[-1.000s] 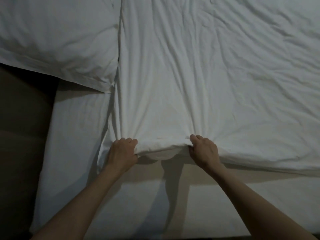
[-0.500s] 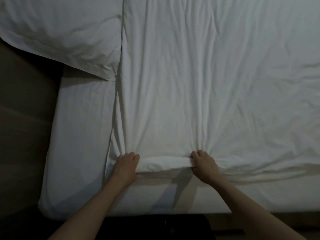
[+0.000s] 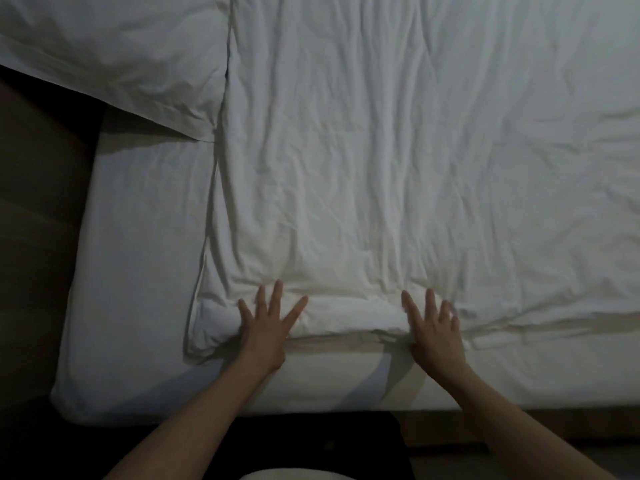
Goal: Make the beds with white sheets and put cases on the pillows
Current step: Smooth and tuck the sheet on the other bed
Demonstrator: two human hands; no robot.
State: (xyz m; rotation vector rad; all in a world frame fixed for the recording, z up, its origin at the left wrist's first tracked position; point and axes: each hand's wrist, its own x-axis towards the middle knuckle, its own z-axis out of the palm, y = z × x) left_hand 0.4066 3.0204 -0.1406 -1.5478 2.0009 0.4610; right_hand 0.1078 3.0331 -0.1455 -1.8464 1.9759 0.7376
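A white duvet [image 3: 398,168] lies wrinkled across the bed, its near edge running left to right in front of me. My left hand [image 3: 266,323] rests flat on that edge near the duvet's left corner, fingers spread. My right hand [image 3: 434,327] lies flat on the same edge further right, fingers straight. Neither hand holds any cloth. A white cased pillow [image 3: 114,53] lies at the top left, touching the duvet's left side. The white fitted sheet [image 3: 138,254] shows bare on the mattress left of the duvet and along the near strip.
A dark brown headboard or wall [image 3: 38,202] borders the bed on the left. Dark floor [image 3: 277,441] runs below the mattress's near edge. A pale rounded object [image 3: 294,475] shows at the bottom edge of the view.
Both hands have let go of the duvet's near edge, which they gripped and pulled toward me, and now lie flat on it. The view has shifted back from the bed.
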